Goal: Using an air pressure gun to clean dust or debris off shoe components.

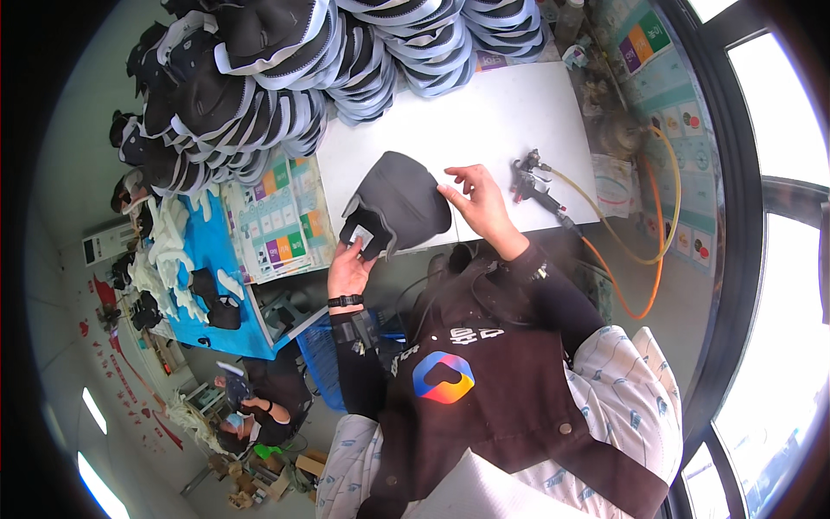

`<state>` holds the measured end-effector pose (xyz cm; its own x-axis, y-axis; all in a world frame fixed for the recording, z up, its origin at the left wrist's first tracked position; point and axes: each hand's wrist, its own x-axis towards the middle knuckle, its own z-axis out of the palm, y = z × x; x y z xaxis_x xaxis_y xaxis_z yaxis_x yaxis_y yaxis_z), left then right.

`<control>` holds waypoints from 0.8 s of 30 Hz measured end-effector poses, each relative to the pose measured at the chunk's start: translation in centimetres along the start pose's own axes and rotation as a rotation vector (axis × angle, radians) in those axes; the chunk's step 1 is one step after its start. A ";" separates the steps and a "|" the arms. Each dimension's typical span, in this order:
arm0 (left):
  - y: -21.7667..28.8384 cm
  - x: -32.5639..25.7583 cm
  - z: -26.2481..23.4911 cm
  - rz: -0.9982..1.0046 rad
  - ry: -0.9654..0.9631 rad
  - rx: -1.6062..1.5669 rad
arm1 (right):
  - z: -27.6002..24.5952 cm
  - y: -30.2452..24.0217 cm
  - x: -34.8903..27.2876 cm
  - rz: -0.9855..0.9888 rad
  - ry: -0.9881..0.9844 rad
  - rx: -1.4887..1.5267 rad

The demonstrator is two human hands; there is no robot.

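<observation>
A black, curved, moulded piece that looks like a shoe upper [402,197] is held just over the near edge of the white-topped table. My left hand [347,270] grips its lower left part, thumb on a small white label [362,234]; the fingers behind it are hidden. At the piece's right edge is my right hand [478,201], thumb and fingers apart. Its thumb tip seems to rest against that edge. To the right of this hand, a spray gun [538,186] lies on the table, joined to a yellow hose and an orange hose.
Tall stacks of black pieces with pale blue edges [424,43] fill the table's back and left. Printed sheets [277,216] cover its left side. White gloves [169,233] lie on a blue surface. An orange hose [635,311] loops at right. Another person [251,424] works lower left.
</observation>
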<state>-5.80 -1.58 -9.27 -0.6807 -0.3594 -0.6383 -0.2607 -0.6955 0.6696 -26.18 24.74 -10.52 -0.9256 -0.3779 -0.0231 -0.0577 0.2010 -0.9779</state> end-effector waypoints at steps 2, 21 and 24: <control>-0.1 0.2 0.1 -0.018 0.017 -0.035 | -0.4 -0.6 -0.6 -0.018 -0.044 -0.007; -4.9 7.6 0.0 0.609 0.060 0.973 | -10.1 19.8 -1.1 -0.321 -0.160 -1.183; -4.5 8.0 3.1 0.590 -0.017 1.073 | -10.8 19.9 -0.4 -0.113 -0.027 -0.993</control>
<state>-12.17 0.60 -16.18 -0.8924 -0.4317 -0.1311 -0.3353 0.4400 0.8331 -30.99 38.66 -27.73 -0.8872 -0.4594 0.0424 -0.4427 0.8220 -0.3583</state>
